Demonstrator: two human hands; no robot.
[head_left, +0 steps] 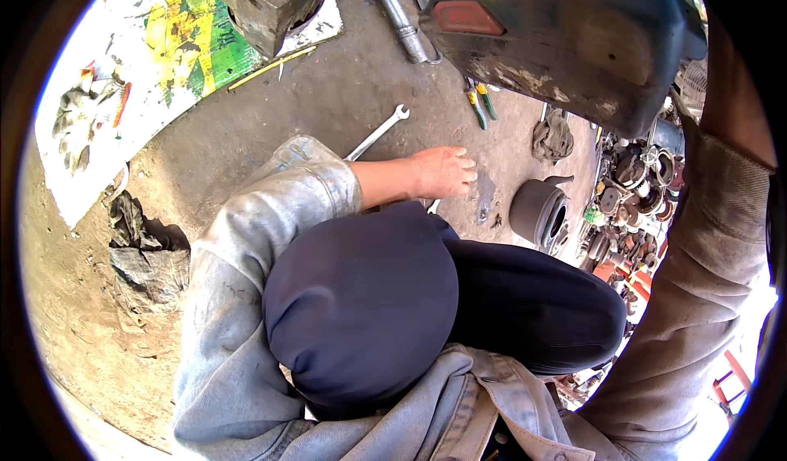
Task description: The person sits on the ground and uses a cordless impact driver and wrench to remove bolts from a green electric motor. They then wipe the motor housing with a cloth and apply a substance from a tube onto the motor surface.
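Observation:
My left hand point(443, 172) is low over the floor in the middle, back of the hand up, fingers curled. Whatever lies under its fingers is hidden. Beyond my left wrist lies a steel wrench point(379, 133), its open end pointing away. A small silver metal end point(433, 206) shows between my hand and my knee. My right arm point(721, 207) reaches up along the right side, and its hand is out of sight past the upper right edge. Near that forearm stands a big dark, scuffed housing point(566, 47) with a red panel.
Pliers with yellow-green handles point(477, 104), a metal tube point(399, 20), a dark rag point(553, 137) and a dark round part point(537, 211) lie ahead. Several greasy metal parts point(635, 190) are heaped at right. Left are a colourful sheet point(176, 43), dirty gloves point(82, 121) and a cloth point(147, 264).

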